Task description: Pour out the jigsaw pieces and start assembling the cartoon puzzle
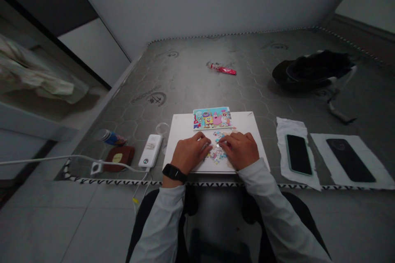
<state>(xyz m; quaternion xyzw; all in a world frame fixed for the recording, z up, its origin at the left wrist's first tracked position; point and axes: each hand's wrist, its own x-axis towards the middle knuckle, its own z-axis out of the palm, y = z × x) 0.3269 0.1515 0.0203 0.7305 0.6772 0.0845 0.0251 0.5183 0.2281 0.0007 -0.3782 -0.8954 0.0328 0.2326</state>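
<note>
One left hand (191, 151) and one right hand (242, 148), bare, fingers curled, pinch indeterminable, flank small multicoloured pieces (217, 156) on the white rectangular board (182, 125), presumably for two-sided access.

The coloured pieces (217, 156) are too small to distinguish.

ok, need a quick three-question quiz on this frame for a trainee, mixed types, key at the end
1. True or false: the dark watch is on the right wrist.
2. Which sits just beyond the small colourful pieces, by the far edge of the white board?
A) a black cap
B) a cartoon picture
C) a white power bank
3. Fill in: of the two hands, the ____ one is nearer the green-edged phone.

Key: 1. False, it is on the wrist of the left hand. 2. B. 3. Right hand.
</note>
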